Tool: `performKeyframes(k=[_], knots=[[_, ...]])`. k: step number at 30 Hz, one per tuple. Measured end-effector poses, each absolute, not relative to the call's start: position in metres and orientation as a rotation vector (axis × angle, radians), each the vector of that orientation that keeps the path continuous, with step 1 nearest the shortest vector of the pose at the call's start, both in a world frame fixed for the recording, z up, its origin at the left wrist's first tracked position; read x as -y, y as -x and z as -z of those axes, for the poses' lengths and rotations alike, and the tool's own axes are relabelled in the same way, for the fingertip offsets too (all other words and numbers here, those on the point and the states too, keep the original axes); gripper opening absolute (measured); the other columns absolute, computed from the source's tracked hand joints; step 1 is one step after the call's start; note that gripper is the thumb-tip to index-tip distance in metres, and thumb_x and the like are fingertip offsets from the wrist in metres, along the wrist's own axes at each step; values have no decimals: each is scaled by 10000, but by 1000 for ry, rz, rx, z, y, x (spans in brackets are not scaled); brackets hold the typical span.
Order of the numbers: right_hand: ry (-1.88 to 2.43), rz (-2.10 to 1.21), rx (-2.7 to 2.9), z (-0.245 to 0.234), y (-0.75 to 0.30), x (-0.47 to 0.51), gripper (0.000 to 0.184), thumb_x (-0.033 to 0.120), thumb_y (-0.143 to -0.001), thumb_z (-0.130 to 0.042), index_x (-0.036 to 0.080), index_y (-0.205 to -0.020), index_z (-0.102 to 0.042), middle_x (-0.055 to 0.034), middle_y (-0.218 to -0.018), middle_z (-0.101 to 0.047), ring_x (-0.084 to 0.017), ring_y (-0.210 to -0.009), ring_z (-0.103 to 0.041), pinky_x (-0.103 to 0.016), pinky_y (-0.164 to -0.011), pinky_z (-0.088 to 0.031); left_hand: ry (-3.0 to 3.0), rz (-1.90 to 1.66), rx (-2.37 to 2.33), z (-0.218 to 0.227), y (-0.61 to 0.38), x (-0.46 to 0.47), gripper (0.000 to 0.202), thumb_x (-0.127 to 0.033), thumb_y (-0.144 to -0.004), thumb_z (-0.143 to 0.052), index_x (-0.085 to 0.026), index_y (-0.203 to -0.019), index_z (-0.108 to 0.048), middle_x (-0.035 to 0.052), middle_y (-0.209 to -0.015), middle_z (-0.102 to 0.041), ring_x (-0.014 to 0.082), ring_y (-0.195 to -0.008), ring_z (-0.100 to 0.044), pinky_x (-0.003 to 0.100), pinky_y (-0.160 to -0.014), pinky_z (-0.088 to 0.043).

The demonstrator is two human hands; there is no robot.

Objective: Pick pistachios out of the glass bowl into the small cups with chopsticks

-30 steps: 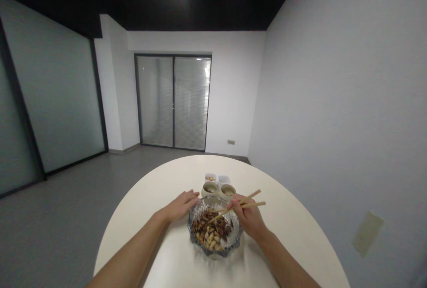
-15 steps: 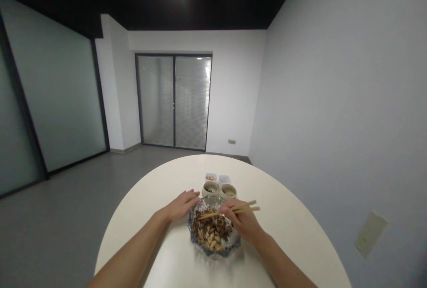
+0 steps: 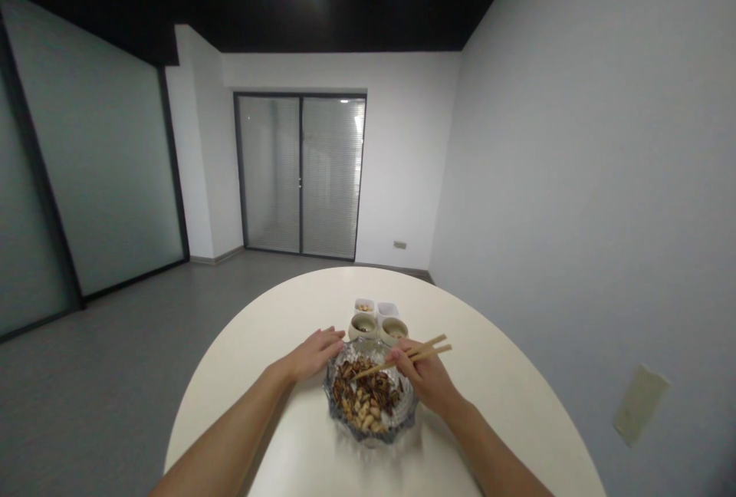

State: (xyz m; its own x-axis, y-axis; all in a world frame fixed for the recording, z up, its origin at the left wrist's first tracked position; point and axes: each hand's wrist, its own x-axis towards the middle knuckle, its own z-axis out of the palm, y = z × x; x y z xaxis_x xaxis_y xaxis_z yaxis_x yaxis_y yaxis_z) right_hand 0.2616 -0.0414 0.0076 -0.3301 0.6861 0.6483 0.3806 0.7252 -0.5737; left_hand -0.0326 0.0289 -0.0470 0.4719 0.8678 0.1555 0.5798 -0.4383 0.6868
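Observation:
A cut-glass bowl (image 3: 343, 426) full of mixed nuts and dark seeds stands on the round white table (image 3: 276, 336) in front of me. My left hand (image 3: 313, 351) rests on the bowl's left rim, fingers curved against the glass. My right hand (image 3: 422, 376) is closed on a pair of wooden chopsticks (image 3: 428, 348); their tips reach down into the nuts near the bowl's middle. Just beyond the bowl stand two small round cups (image 3: 363, 324) and two small square white dishes (image 3: 386, 308), the left dish (image 3: 363, 305) holding a few pale nuts.
The table's far half is bare white surface. Beyond it lies grey floor, a glazed sliding door at the back, a frosted glass partition at left, and a plain wall close on the right.
My right hand swung the chopsticks flat and leftward over the bowl, then tilted them back so the tips dip into the nuts again. My left hand has stayed on the rim.

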Motion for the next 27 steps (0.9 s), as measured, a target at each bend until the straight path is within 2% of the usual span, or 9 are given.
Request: performKeyframes(k=[6, 10, 14, 18, 27], knots=[[835, -424, 1914, -3, -262, 39, 584, 617, -1063, -473, 211, -772, -775, -13, -595, -607, -164, -540, -518, -260, -499, -394, -2163, -679, -1191, 45, 32, -28, 713, -765, -1010, -390, -259, -1396, -710, 87, -1622, -536, 354, -1584, -350, 548, -1336, -153], [830, -443, 1829, -2, -265, 37, 620, 659, -1051, -466, 206, -768, -781, -5, -566, -576, -160, -517, -521, -258, -487, -399, -2169, -667, -1197, 45, 32, -28, 761, -786, -1001, -377, -234, -1416, -696, 109, -1621, -534, 375, -1584, -343, 577, -1332, -143], [836, -451, 1746, -5, -268, 34, 625, 687, -1033, -481, 207, -763, -776, -5, -529, -582, -167, -497, -549, -260, -484, -440, -2155, -682, -1184, 44, 32, -27, 731, -784, -999, -398, -256, -1394, -713, 93, -1619, -538, 355, -1584, -350, 560, -1336, -145], [849, -354, 1638, -7, -277, 27, 632, 696, -1025, -490, 210, -729, -764, -8, -520, -593, -172, -498, -567, -267, -489, -466, -2158, -680, -1193, 42, 31, -26, 731, -785, -997, -402, -253, -1385, -720, 97, -1618, -539, 360, -1581, -355, 567, -1336, -137], [960, -95, 1338, -1, -298, 7, 663, 732, -1024, -458, 187, -805, -767, -11, -555, -608, -182, -511, -579, -293, -506, -460, -2172, -657, -1195, 41, 31, -25, 775, -793, -1000, -357, -232, -1413, -698, 107, -1634, -519, 373, -1588, -335, 576, -1335, -123]])
